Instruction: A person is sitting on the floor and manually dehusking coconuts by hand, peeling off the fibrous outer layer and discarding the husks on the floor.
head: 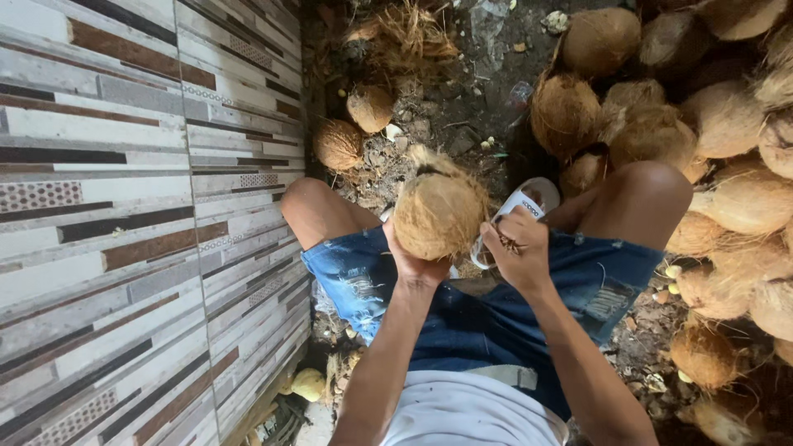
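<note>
I sit in blue denim shorts with my knees apart. My left hand [415,266] cups a husked brown coconut [438,213] from below, holding it up over my lap. A tuft of fibre sticks out at its top. My right hand [519,248] is closed beside the coconut's right side, pinching a few husk fibres between the fingers. A white sandal [522,203] on my foot shows just behind that hand.
A large heap of fibrous coconuts [727,165] fills the right side. Two loose coconuts [353,125] and torn husk lie on the dirt ahead. A striped tiled wall [140,206] stands close on the left. Scraps and a yellow object [306,384] lie near the wall's base.
</note>
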